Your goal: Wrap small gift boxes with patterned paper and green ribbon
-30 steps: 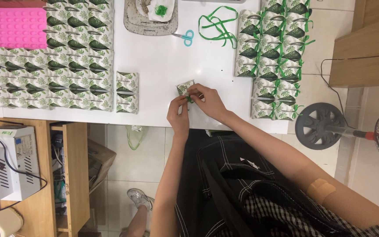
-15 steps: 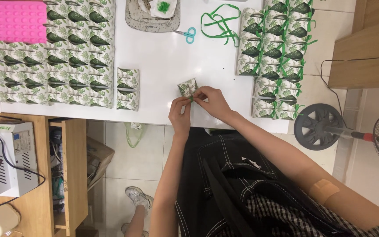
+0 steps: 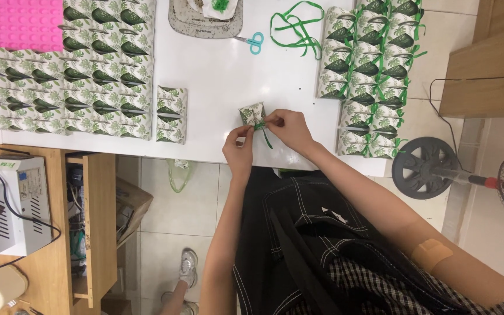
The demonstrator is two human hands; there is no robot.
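A small leaf-printed box point(image 3: 251, 114) sits on the white table point(image 3: 217, 81) in front of me, with a green ribbon point(image 3: 263, 135) wrapped over it. My left hand point(image 3: 239, 149) pinches one ribbon end just below the box. The fingers of my right hand point(image 3: 287, 127) pinch the ribbon at the box's right side. Both hands rest near the table's front edge.
Rows of leaf-printed boxes point(image 3: 65, 87) cover the table's left. Ribbon-tied boxes point(image 3: 368, 76) are stacked at the right. Loose green ribbon point(image 3: 296, 26), blue scissors point(image 3: 254, 41), a grey tray point(image 3: 205, 17) and a pink mat point(image 3: 27, 24) lie at the back. A fan point(image 3: 433, 169) stands on the right.
My hands have shifted slightly on the box, and the green ribbon now hangs over its front. The camera view has drifted a little.
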